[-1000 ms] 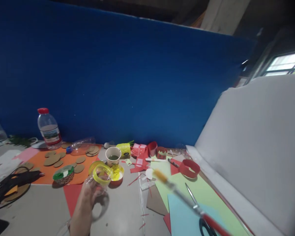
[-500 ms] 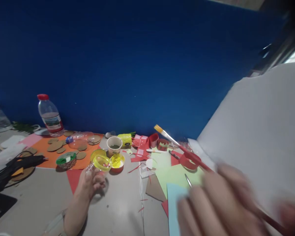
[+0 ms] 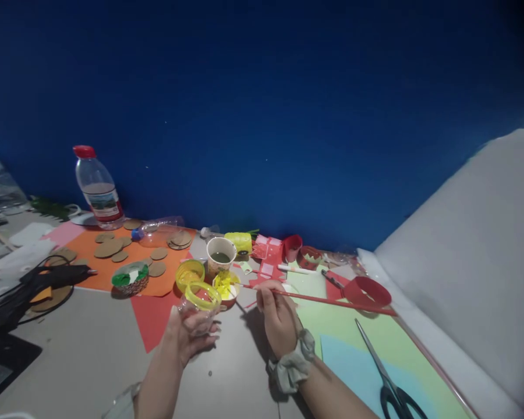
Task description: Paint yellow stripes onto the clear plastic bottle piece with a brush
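Observation:
My left hand (image 3: 187,337) is closed around a clear plastic cup with a yellow-painted rim (image 3: 201,298), held tilted above the grey table. My right hand (image 3: 278,317), with a scrunchie on the wrist, pinches a long red-handled paintbrush (image 3: 327,300). The brush tip reaches left toward a small dish of yellow paint (image 3: 225,286) just behind the cup. A paper cup of greenish water (image 3: 220,255) and a yellow round lid (image 3: 189,272) stand right behind the dish.
Orange paper with several cardboard discs (image 3: 109,249) lies at the left, near a water bottle (image 3: 96,187) and a black glue gun (image 3: 56,276). Red paper rings (image 3: 367,291), scraps and a pen sit mid-table. Scissors (image 3: 386,378) rest on green and blue sheets at right. A blue wall stands behind.
My right hand came down from close to the camera to the table and swung the brush so its tip points at the yellow paint dish. The view dropped and shifted left.

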`<act>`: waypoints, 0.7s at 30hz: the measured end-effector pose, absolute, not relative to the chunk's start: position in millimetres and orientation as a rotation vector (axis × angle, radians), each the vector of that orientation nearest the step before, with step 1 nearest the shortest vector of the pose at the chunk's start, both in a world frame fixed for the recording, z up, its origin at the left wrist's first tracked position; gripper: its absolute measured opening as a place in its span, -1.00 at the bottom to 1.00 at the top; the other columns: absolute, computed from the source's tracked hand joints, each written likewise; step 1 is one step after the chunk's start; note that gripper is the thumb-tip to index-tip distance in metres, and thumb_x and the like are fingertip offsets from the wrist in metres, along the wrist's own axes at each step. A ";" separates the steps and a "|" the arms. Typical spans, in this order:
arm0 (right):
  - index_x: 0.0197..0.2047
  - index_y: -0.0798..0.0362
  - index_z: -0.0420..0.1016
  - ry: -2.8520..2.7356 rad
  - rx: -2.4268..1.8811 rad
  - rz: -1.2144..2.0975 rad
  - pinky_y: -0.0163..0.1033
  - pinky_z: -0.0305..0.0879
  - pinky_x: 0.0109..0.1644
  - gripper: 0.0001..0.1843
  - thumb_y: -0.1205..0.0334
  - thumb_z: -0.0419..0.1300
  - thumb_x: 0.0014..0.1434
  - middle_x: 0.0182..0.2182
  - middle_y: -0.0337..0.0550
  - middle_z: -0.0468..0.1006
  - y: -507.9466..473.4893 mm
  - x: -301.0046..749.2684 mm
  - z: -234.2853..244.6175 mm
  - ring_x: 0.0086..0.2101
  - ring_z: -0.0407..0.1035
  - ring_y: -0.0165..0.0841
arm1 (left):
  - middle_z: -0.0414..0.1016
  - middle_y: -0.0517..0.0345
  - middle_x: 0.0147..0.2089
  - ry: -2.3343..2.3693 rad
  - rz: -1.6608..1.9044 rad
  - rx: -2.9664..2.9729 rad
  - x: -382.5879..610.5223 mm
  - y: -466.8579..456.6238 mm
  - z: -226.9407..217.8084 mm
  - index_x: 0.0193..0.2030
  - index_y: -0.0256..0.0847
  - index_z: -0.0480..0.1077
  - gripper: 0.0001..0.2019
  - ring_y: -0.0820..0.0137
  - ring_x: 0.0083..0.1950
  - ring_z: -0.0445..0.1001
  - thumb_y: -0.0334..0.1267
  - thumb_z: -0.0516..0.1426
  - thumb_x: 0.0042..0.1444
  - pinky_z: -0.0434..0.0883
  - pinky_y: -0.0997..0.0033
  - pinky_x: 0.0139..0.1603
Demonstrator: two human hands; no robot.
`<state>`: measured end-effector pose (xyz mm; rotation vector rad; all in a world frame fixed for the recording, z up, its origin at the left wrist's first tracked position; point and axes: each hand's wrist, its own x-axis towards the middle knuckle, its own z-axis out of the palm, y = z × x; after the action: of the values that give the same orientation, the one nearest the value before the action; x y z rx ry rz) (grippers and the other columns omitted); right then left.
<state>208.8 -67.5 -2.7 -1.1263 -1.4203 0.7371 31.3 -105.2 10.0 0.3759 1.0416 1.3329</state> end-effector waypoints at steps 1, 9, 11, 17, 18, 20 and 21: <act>-0.33 0.02 0.37 -1.463 -1.156 0.722 -0.31 0.12 -0.42 -0.75 0.10 -0.01 0.29 -0.57 -0.32 0.28 -67.0 208.0 -2.6 -0.53 0.19 -0.46 | 0.60 -0.05 -0.34 1.045 1.295 0.358 30.6 -103.6 10.0 -0.01 -0.27 0.34 -0.52 0.28 -0.44 0.53 0.09 0.05 0.12 0.48 0.28 -0.42; -0.30 0.01 0.35 -1.633 -1.256 0.711 -0.31 0.12 -0.43 -0.72 0.09 -0.07 0.32 -0.56 -0.30 0.27 -64.0 202.3 -1.2 -0.52 0.21 -0.43 | 0.60 -0.06 -0.30 1.078 1.196 0.279 26.4 -95.6 8.7 0.11 -0.24 0.25 -0.52 0.25 -0.31 0.55 0.01 0.07 0.15 0.49 0.26 -0.35; -0.32 0.01 0.33 -1.597 -1.225 0.743 -0.32 0.11 -0.47 -0.72 0.08 -0.08 0.32 -0.57 -0.32 0.24 -63.7 203.1 -3.0 -0.54 0.19 -0.44 | 0.59 -0.06 -0.29 1.060 1.204 0.283 26.0 -96.4 7.0 0.10 -0.23 0.25 -0.51 0.25 -0.31 0.55 0.04 0.08 0.13 0.49 0.25 -0.34; -0.32 0.01 0.29 -1.319 -0.994 0.604 -0.38 0.07 -0.59 -0.78 0.17 -0.07 0.33 -0.61 -0.35 0.24 -72.1 204.6 -0.6 -0.62 0.14 -0.49 | 0.50 0.10 -0.46 1.013 1.246 0.392 25.0 -98.3 -0.9 -0.21 -0.24 0.34 -0.53 0.42 -0.55 0.38 0.17 0.12 0.00 0.35 0.45 -0.64; -0.30 -0.01 0.28 -1.300 -0.882 0.569 -0.39 0.07 -0.60 -0.81 0.21 -0.08 0.33 -0.60 -0.36 0.26 -76.2 203.8 2.7 -0.63 0.15 -0.49 | 0.46 0.13 -0.50 1.017 1.232 0.398 24.5 -97.5 -2.7 -0.27 -0.24 0.33 -0.51 0.44 -0.60 0.33 0.21 0.11 -0.02 0.31 0.46 -0.69; -0.17 -0.03 0.29 -1.368 -0.611 0.512 -0.37 0.11 -0.59 -0.87 0.26 -0.06 0.31 -0.57 -0.34 0.32 -85.4 201.3 11.0 -0.61 0.22 -0.48 | 0.41 0.17 -0.55 1.028 1.200 0.397 23.4 -95.0 -6.4 -0.33 -0.22 0.31 -0.48 0.47 -0.64 0.28 0.27 0.09 -0.06 0.28 0.47 -0.72; -0.11 -0.03 0.30 -1.454 -0.473 0.464 -0.34 0.14 -0.56 -0.86 0.26 -0.02 0.29 -0.57 -0.33 0.34 -89.7 199.9 15.2 -0.60 0.24 -0.47 | 0.39 0.18 -0.56 1.034 1.187 0.398 22.9 -93.7 -7.9 -0.33 -0.21 0.30 -0.48 0.47 -0.64 0.27 0.28 0.08 -0.06 0.27 0.47 -0.72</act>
<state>199.9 -89.7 15.2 -0.4727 -1.4541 0.4645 22.9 -93.7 -7.9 0.3978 1.0340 1.1871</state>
